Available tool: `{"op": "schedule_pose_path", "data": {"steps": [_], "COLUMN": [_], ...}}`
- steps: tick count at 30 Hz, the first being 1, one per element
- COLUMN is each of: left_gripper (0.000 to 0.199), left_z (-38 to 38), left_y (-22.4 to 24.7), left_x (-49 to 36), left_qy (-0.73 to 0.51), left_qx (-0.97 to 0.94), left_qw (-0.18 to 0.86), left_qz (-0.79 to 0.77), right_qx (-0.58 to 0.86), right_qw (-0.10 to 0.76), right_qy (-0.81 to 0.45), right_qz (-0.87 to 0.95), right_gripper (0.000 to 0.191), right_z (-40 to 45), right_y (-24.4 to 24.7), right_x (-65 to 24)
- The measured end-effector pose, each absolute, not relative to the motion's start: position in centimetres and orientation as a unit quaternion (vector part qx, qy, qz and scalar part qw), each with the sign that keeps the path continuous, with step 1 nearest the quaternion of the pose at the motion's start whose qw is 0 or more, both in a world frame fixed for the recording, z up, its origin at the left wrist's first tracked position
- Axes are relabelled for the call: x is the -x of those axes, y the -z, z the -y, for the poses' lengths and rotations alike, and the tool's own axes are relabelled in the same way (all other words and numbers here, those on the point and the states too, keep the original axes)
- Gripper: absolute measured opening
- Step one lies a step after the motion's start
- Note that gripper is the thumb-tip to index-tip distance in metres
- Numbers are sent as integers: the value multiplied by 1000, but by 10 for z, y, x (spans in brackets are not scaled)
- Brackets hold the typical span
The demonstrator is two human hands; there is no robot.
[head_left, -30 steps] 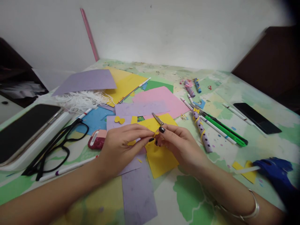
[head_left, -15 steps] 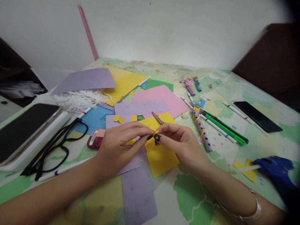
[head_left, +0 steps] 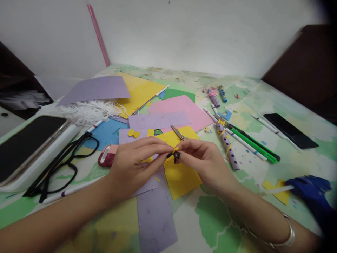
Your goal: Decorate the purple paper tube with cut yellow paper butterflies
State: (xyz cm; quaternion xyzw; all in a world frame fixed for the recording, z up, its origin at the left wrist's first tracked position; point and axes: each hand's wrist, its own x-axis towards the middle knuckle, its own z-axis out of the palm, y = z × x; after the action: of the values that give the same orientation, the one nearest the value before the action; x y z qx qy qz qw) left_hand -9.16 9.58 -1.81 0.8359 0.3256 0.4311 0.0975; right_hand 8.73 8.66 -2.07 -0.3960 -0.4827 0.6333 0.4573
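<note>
My left hand (head_left: 137, 165) and my right hand (head_left: 205, 161) meet at the centre, thumbs and fingertips pinched on a small yellow paper piece (head_left: 175, 149). Both hands are closed on it, and its shape is partly hidden by the fingers. Beneath them lies a yellow sheet (head_left: 181, 179) with small scissors (head_left: 179, 133) on its upper part; their handles are partly covered by my right hand. Two joined yellow paper rounds (head_left: 134, 134) rest on purple paper behind my left hand. Right of my right hand is a dotted purple roll (head_left: 228, 146) wrapped with a yellow strip.
Black glasses (head_left: 67, 165), a dark red case (head_left: 106, 156) and a white box (head_left: 47, 151) lie left. White yarn (head_left: 89, 110) and a pink sheet (head_left: 181, 110) are behind. Rightward are a green cutter (head_left: 252, 144), a phone (head_left: 291, 130) and a blue glue gun (head_left: 310, 189).
</note>
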Motion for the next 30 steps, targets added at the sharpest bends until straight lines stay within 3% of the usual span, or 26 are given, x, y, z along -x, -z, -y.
{"op": "schedule_pose_path", "data": {"steps": [14,24,30], "left_gripper": [13,17,5], "left_z": [-94,-94,-98], "left_y": [18,17,22], "left_x": [89,84,85], "left_qy": [-448,-447,-432], "left_qx": [-829,-684,-565], "left_qw": [114,402,564], "left_qz": [-316,-413,-420], "right_qx": [451,456,457], "right_qw": [451,443,433], "right_qy": [-560,-553,-572], "right_qz": [529,539,526], "right_gripper": [4,3,3], "right_z": [-86,-85,-87], "right_y": [21,21,19], "right_x": [-84,-86,-85]}}
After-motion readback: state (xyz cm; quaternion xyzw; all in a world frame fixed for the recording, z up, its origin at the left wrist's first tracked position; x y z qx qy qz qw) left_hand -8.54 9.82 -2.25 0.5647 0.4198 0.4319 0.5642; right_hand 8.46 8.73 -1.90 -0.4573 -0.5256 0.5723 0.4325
